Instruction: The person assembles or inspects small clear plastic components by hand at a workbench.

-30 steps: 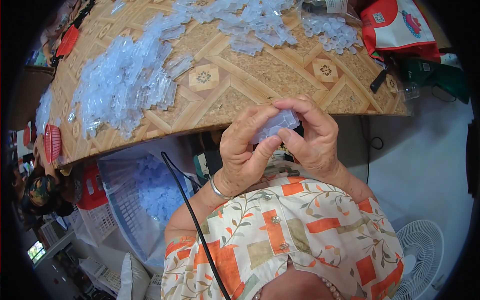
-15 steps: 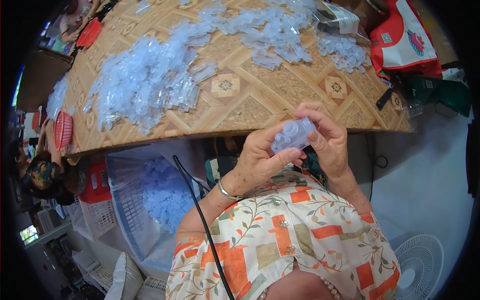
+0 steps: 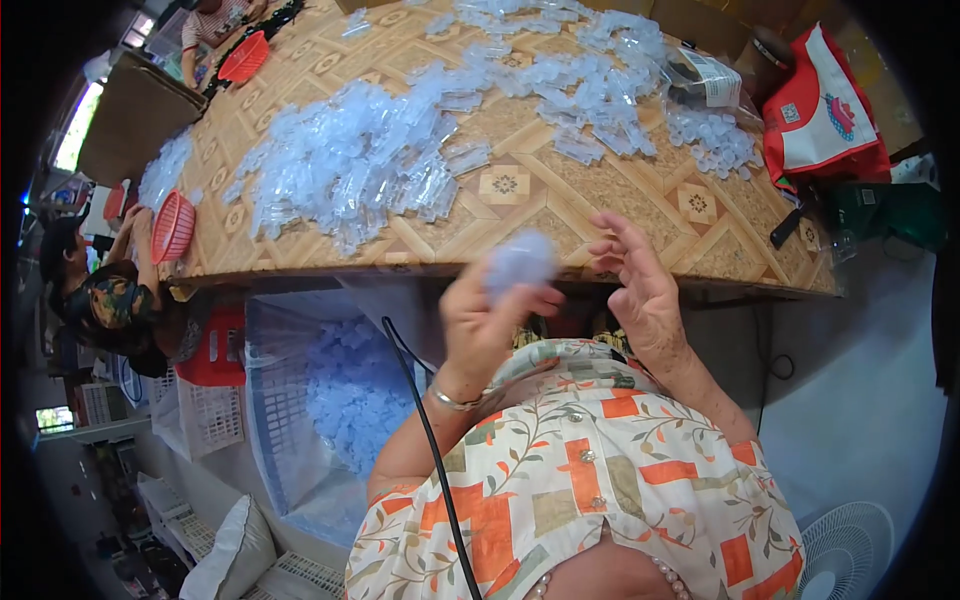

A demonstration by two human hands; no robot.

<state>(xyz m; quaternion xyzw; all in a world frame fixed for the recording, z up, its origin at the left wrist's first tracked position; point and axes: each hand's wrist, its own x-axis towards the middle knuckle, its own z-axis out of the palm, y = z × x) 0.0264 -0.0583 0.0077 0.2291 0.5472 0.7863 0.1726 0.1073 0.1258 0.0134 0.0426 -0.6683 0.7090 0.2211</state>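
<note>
Blurring beyond detail, the pale plastic item (image 3: 522,262) is pinched in the left grip (image 3: 487,322) near the counter (image 3: 570,205); the right grip (image 3: 643,298) is spread; a black cable (image 3: 443,462) hides part of the left forearm (image 3: 412,441)

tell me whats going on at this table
The person's left grip holds pale bluish plastic, too blurred to tell its shape, near the edge of the table. The right grip is open and empty. Clear plastic pieces lie heaped on the tabletop, and a lined crate below holds more pale pieces. A co-worker has hands by a red basket.
</note>
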